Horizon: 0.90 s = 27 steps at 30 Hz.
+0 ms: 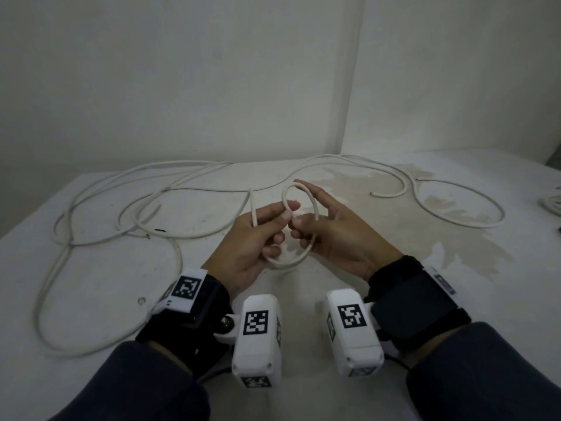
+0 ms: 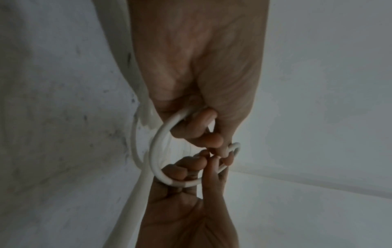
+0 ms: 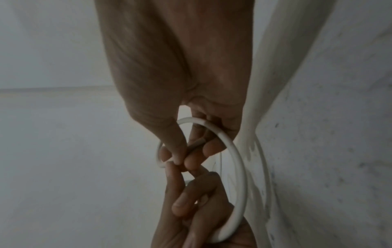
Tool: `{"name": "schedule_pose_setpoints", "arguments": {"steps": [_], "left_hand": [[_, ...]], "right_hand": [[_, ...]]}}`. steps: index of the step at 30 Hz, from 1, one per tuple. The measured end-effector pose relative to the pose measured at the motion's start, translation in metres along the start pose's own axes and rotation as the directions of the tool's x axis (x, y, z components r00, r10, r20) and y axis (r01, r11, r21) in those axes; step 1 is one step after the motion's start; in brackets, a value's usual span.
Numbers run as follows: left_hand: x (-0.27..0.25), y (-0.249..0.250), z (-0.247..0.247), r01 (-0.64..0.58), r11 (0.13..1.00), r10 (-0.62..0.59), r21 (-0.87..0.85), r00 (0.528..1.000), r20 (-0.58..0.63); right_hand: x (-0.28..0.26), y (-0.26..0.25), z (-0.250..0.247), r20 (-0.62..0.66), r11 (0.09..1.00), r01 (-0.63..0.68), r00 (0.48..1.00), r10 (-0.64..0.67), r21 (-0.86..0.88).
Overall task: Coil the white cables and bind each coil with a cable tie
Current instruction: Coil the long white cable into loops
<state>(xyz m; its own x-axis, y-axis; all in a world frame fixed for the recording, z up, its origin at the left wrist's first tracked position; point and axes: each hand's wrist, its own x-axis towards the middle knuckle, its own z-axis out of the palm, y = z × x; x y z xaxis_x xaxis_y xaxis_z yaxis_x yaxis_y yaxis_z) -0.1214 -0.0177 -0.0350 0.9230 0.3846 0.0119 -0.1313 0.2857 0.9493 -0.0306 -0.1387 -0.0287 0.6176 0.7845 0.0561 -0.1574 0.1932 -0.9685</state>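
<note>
Both hands hold a small loop of white cable [image 1: 314, 205] just above the table [image 1: 115, 287]. My left hand [image 1: 282, 217] pinches the cable between thumb and fingers at the loop's left side. My right hand [image 1: 299, 226] pinches it close by, its lower fingers curled through the loop and two fingers stretched out. In the left wrist view the left hand [image 2: 208, 134] grips the loop [image 2: 156, 142]. In the right wrist view the right hand [image 3: 186, 159] pinches the loop [image 3: 238, 164]. The rest of the cable [image 1: 182, 189] trails left over the table.
Loose white cable [image 1: 455, 221] lies in wide curves across the back and left of the table, with a free end [image 1: 372, 193] at the right. Another bit of white cable [image 1: 553, 205] shows at the right edge. Walls meet in a corner behind. A stain [image 1: 349, 183] marks the tabletop.
</note>
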Motion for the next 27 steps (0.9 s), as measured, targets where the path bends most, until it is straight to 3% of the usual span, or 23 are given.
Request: {"name": "schedule_pose_setpoints", "arguments": {"steps": [2,6,9,11,14,20,24,27], "left_hand": [[0.001,0.002,0.000,0.022,0.999,-0.023,-0.030,0.999,-0.032],[0.006,0.002,-0.002,-0.011,0.997,0.000,-0.077,0.990,-0.139],[0.009,0.001,-0.004,-0.052,0.991,0.026,-0.124,0.979,-0.202],[0.011,0.001,-0.005,-0.046,0.976,0.001,-0.212,0.978,-0.209],[0.012,0.003,-0.003,0.025,0.957,-0.070,-0.288,0.987,-0.148],[0.006,0.000,0.001,0.111,0.958,-0.099,-0.265,0.993,0.056],[0.007,-0.002,-0.001,0.106,0.971,-0.092,-0.217,0.993,0.072],[0.006,-0.001,0.001,0.093,0.976,-0.088,-0.196,0.996,0.032]], "right_hand": [[-0.001,-0.001,-0.002,-0.018,0.999,0.001,1.000,-0.002,-0.052],[-0.004,-0.001,0.001,0.080,0.967,-0.040,0.995,0.062,-0.253],[0.000,-0.001,0.002,-0.072,0.961,-0.002,0.997,-0.019,-0.277],[0.002,-0.001,-0.001,-0.203,0.980,0.030,0.977,-0.070,-0.195],[0.005,0.002,-0.003,-0.308,1.000,0.024,0.951,-0.019,0.014],[0.008,0.003,0.001,-0.285,0.890,0.028,0.951,0.116,0.455],[0.009,0.001,0.005,-0.270,0.869,0.048,0.958,0.100,0.492],[0.012,0.002,0.004,-0.329,0.885,0.111,0.943,0.050,0.452]]}}
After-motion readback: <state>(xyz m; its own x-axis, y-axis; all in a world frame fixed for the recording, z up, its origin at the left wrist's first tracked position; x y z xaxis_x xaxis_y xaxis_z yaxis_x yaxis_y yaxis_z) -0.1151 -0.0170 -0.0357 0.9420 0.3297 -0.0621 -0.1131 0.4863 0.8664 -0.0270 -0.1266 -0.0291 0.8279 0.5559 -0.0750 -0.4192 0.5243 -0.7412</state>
